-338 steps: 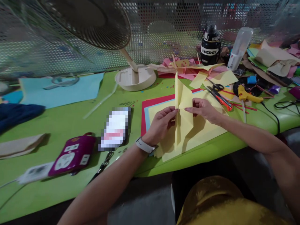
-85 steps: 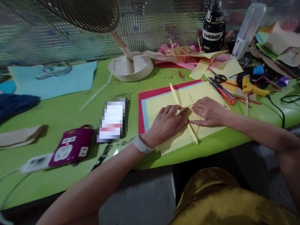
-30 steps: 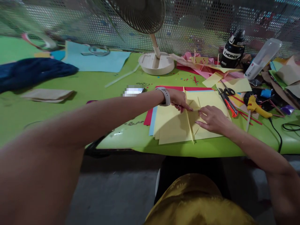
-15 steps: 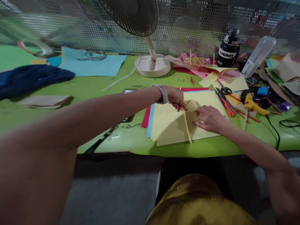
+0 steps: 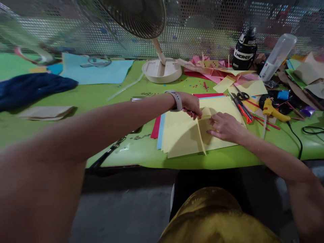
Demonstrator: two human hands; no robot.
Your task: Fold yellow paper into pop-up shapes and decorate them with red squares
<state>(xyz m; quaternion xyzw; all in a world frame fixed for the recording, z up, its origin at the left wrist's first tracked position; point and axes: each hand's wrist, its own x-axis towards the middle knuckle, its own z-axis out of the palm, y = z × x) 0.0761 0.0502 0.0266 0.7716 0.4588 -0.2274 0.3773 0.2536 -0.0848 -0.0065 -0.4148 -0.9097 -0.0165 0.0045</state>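
Head view: two hands folding a yellow paper sheet on a green worktop.

The left hand [image 5: 191, 105], with a pale watch band [image 5: 176, 100] on its wrist, has its fingers pinched together on a raised flap at the far edge of the folded yellow paper [image 5: 202, 130]. The right hand [image 5: 224, 125] lies flat just right of it, fingers together and pressing the paper down. The paper rests on a stack of yellow, blue and red sheets [image 5: 160, 130] at the near edge of the worktop [image 5: 101, 98], right of centre. Scissors [image 5: 239, 95], a red cutter [image 5: 242, 108] and a yellow glue gun [image 5: 273, 113] lie to the right. A fan base [image 5: 162, 70] and a black bottle [image 5: 243, 50] stand farther back.
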